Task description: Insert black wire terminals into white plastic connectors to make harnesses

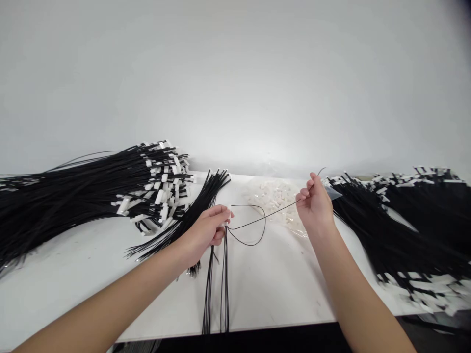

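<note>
My left hand (210,226) pinches a small white connector (225,224) near the middle of the table. Several black wires (225,274) hang down from it past the table's front edge. One thin black wire (279,211) makes a loop beside the connector and runs up to the right. Its far part is gripped by my right hand (315,200), fingers curled, and its tip sticks out above them. Beside my left hand lies a bundle of loose black wires (206,196) with bare-looking ends.
A big pile of black wires with white connectors (160,191) fills the left. Another pile of black wires (405,225) lies at the right. A clear plastic bag of small white pieces (275,193) sits between. The white table (272,294) meets a pale wall behind.
</note>
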Demonstrator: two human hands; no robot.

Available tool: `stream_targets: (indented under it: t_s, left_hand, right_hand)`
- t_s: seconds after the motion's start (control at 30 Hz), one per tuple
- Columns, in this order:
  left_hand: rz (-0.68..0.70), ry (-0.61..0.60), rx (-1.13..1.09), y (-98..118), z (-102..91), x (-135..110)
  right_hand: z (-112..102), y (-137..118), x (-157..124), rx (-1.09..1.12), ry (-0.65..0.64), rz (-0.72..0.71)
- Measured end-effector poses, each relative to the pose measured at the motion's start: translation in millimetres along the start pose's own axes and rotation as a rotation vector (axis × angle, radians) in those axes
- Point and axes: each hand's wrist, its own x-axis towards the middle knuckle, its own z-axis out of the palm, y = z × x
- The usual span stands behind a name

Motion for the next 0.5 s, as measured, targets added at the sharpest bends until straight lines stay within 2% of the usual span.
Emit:
stream_targets:
  t_s: [0.1,0.23,0.43,0.5]
  left_hand:
    - [-0.005,0.004,0.046,2.0,0.6,-1.3]
    - [-0.013,0.018,0.089,5.0,1.6,-3.2]
    - [-0.002,0.014,0.100,5.6,2.3,-4.0]
    - [0.004,0.008,0.094,5.5,2.5,-3.9]
  right_hand:
    - [2.0,-1.3,-5.1,-0.061,-0.030,0.008]
    - [8.4,4.4,-17.7,-0.189,-0.146,-0.007]
    - [14.7,15.2,-37.0,-0.401,-0.295,-0.091]
    - [15.6,18.2,-43.7,-0.533,-0.371,-0.157]
